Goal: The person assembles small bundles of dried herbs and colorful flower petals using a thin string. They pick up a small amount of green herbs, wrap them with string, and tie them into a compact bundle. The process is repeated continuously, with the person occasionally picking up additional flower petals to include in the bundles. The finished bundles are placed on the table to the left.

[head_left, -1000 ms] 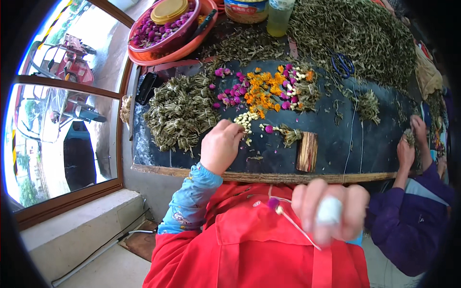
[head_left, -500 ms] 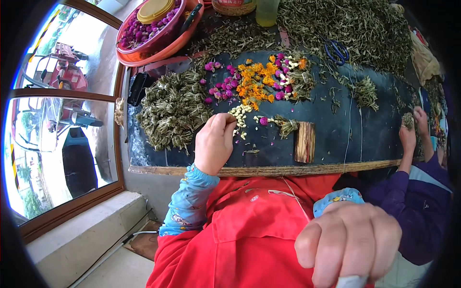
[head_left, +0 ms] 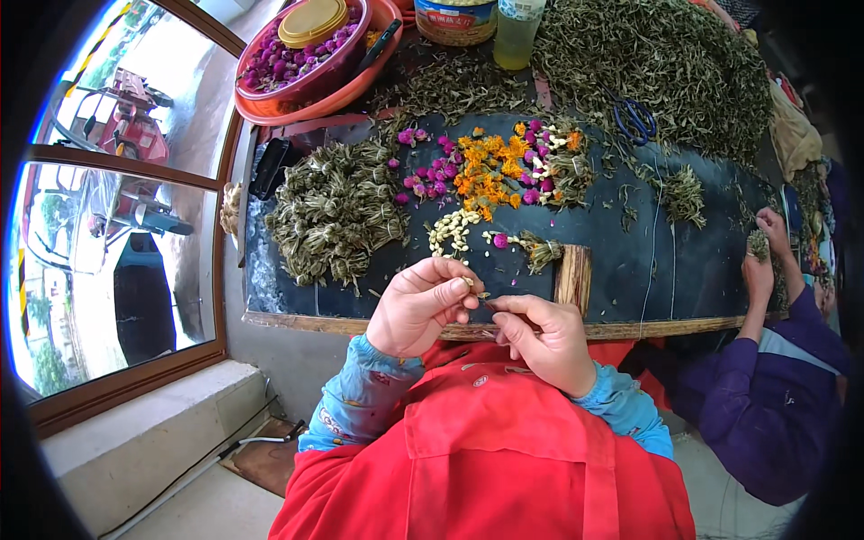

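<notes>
My left hand pinches a small pale bud between thumb and fingertips, just over the table's front edge. Close beside it my right hand is closed in a pinch on something thin, too small to make out. The fingertips of both hands nearly meet. Beyond them lies a heap of pale buds. A string of a magenta flower, pale buds and a tied bundle of dried leaves lies by an upright-grained wooden block. Orange flowers and magenta flowers are spread farther back.
Tied leaf bundles are piled at the left. Behind stand a red basin of magenta flowers, a tub and a greenish cup. Blue scissors lie near loose dried leaves. At right, a co-worker's hands hold a bundle.
My left hand has drawn back from the pale bud heap toward me, a bud in its fingers. My right hand has moved from near my body up to meet it.
</notes>
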`<state>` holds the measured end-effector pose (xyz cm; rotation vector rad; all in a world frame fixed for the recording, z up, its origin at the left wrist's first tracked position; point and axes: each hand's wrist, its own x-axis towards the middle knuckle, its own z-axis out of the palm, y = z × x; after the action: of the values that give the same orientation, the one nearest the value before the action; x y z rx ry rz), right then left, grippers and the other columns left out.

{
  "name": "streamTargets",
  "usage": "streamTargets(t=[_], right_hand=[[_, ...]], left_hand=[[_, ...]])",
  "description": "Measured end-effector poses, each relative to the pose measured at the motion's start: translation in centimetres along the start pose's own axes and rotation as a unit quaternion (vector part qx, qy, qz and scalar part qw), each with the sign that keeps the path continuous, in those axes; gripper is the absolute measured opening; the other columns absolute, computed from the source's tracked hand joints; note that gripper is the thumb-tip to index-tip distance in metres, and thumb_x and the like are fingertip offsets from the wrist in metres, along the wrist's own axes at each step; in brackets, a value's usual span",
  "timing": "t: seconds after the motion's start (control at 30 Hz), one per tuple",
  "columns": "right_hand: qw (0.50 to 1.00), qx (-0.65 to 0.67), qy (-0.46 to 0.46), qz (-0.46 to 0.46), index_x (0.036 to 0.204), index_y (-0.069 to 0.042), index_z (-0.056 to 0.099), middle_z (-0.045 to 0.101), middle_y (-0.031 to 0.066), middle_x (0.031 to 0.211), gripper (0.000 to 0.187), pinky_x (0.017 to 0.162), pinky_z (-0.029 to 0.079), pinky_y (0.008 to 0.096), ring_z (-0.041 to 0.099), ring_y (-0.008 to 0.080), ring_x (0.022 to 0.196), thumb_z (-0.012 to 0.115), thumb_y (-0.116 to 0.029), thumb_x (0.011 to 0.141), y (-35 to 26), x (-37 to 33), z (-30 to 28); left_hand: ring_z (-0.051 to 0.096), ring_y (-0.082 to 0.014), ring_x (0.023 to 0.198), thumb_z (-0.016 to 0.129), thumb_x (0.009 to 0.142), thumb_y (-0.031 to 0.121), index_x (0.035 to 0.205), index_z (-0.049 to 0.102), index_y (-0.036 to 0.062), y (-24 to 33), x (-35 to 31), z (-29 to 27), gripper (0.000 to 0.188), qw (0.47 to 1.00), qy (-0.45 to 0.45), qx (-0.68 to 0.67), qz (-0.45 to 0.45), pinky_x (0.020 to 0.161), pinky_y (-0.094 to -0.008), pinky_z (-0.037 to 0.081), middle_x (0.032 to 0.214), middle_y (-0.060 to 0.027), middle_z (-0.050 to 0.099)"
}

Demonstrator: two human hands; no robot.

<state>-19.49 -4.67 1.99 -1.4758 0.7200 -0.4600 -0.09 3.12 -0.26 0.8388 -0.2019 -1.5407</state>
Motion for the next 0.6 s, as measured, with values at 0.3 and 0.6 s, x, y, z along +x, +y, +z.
streamTargets(t=[0.3,0.6], right_hand=[[0.999,-0.023,0.019,-0.033,0.107,0.001,0.068,0.067,0.0046,0.071,0.015,0.048,0.047,0.0219,0.059,0.0056,0.055,0.063,-0.003,0.093,0.6,0.0,0.4],[0.998,0.01,0.028,-0.052,0.11,0.0,0.066,0.07,0.0061,0.078,0.017,0.049,0.048,0.0228,0.062,0.0069,0.059,0.062,-0.004,0.094,0.8,-0.1,0.8]], left_hand=[[0.064,-0.0155,0.084,0.06,0.095,0.005,0.102,0.062,0.004,-0.4,-0.2,-0.3,0.007,0.999,-0.033,-0.021,-0.017,0.062,-0.0249,0.053,0.102,-0.012,0.065],[0.064,-0.0135,0.085,0.059,0.095,0.002,0.103,0.061,0.0019,-1.1,-0.2,-0.2,0.009,0.996,-0.066,-0.056,-0.029,0.065,-0.024,0.055,0.105,-0.0115,0.065]])
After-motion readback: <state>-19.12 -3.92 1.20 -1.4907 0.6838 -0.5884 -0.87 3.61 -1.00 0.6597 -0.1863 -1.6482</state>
